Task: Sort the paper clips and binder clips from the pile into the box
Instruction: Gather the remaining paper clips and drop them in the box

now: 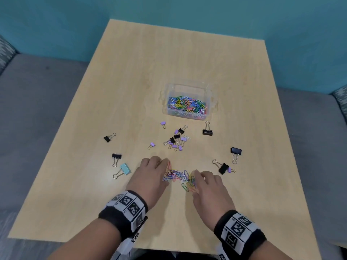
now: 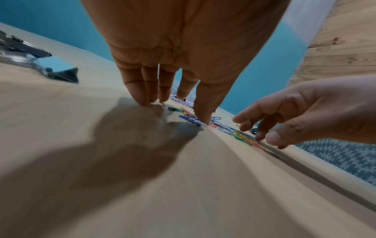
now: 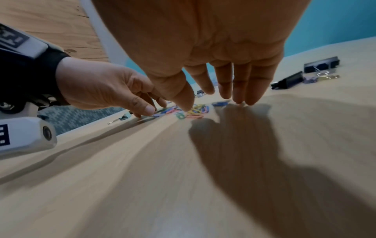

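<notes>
Head view: I see my left hand (image 1: 150, 172) and right hand (image 1: 208, 184), fingers loosely spread, holding nothing, fingertips flanking the paper clips (image 1: 181, 176) on the table (image 1: 75, 184); box (image 1: 189, 87) well beyond, binder clips (image 1: 176, 139) between

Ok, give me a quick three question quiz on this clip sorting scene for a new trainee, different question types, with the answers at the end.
1. True or false: the clear box already holds binder clips.
2. What lies between the left hand and the right hand?
A. a loose pile of paper clips
B. the light blue binder clip
C. nothing
3. Fill in: the light blue binder clip lies on the table beside the ____ hand.

Key:
1. False, only coloured paper clips show in it.
2. A, the pile of paper clips.
3. left
</notes>
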